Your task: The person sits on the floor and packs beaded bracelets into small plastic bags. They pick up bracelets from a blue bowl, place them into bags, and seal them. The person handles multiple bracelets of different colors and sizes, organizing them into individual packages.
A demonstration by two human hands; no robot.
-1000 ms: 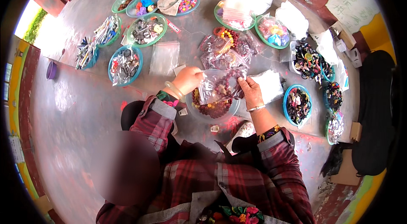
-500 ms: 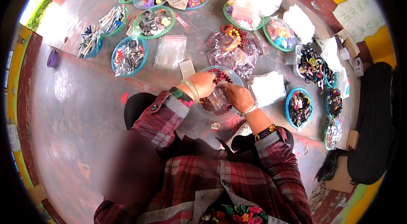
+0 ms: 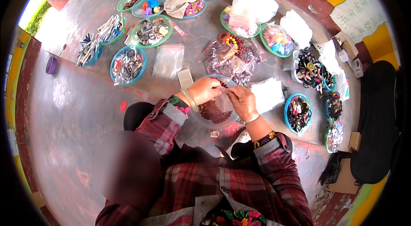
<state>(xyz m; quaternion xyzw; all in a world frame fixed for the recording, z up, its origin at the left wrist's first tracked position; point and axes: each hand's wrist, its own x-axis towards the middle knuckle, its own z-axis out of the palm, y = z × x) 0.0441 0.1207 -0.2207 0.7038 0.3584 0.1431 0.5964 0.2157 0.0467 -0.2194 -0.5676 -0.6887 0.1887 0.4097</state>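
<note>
A pale translucent basin [image 3: 198, 119] sits on the floor in front of me, with dark red bead strings [image 3: 214, 112] inside. Over it, a small clear plastic bag [image 3: 223, 97] stretches between my hands. My left hand [image 3: 204, 91], with a pale bangle at the wrist, has its fingers closed on the bag's left edge. Pinched at the bag's upper right is my right hand [image 3: 243, 101], a silver bangle below it. The bag's contents, if any, cannot be made out against the beads behind it.
Beyond the basin lie a pile of bagged beads [image 3: 231, 55], flat clear bags [image 3: 168, 61] and a small card box [image 3: 185, 78]. White bags [image 3: 267, 95] lie to the right, near a blue basin of hair ties [image 3: 298, 113]. Several filled basins stand farther off.
Both hands have drawn slightly up in the basin, and the bag between them looks flatter. More of the beads below shows. The whole view has shifted slightly.
</note>
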